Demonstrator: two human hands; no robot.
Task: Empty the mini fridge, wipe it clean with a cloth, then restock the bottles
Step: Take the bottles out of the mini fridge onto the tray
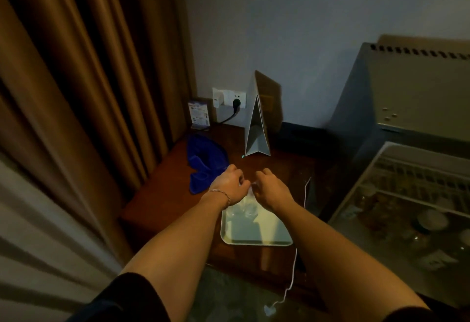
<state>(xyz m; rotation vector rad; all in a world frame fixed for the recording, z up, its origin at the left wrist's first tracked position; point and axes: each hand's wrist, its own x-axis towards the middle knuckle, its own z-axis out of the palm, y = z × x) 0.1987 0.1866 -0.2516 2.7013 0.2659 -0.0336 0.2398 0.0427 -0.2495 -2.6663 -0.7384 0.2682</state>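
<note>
Head view, tray (pixel 256 239): pale, on the wooden side table (pixel 162 194), likely staging for removed bottles.
Bottles (pixel 245 208): clear, at the tray's 12 o'clock edge, under both hands.
Left hand (pixel 227 185): fingers curled, pinching something clear (too blurred to name).
Right hand (pixel 270 189): curled likewise; contents unclear.
Blue cloth (pixel 203 164): at 10 o'clock, waiting.
Mini fridge (pixel 412 169): at 3 o'clock, door open.

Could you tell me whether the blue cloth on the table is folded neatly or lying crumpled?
Crumpled. The blue cloth lies in a loose, uneven heap on the wooden table, left of the left hand, with no straight folded edges.
</note>
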